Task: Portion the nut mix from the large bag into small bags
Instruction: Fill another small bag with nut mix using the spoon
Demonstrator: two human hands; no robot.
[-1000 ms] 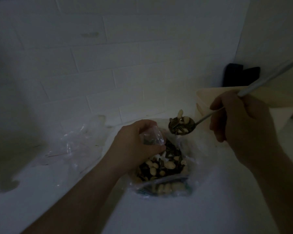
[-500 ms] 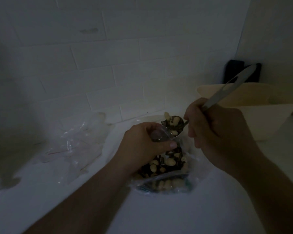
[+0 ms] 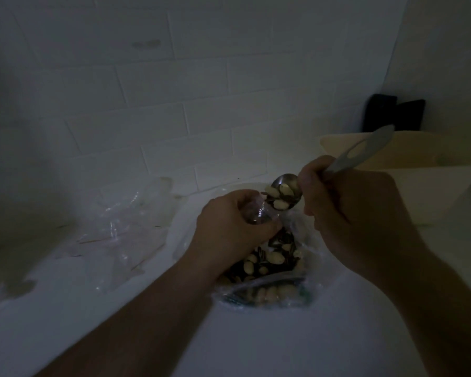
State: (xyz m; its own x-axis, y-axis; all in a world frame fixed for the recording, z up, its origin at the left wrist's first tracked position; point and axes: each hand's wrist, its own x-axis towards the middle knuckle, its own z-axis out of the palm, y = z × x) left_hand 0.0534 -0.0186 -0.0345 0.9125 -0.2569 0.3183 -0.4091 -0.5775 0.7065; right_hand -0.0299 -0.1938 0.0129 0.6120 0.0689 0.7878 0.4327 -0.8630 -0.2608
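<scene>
I see a polished metal spoon (image 3: 286, 193), glossy. Large bag (image 3: 269, 292) and small bag (image 3: 254, 213) are thin clear plastic, crinkled, catching glints; same for the loose plastic bags (image 3: 125, 227). Counter (image 3: 256, 344) smooth, white. Wall tiles (image 3: 174, 118) smooth, low sheen. Beige tub (image 3: 419, 172) matt plastic.

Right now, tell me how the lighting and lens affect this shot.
Head view: very dim and underexposed; the wide lens bows the wall tiles; faint glare glints on the spoon and the small bag held in the left hand; empty bags nearly vanish.
</scene>
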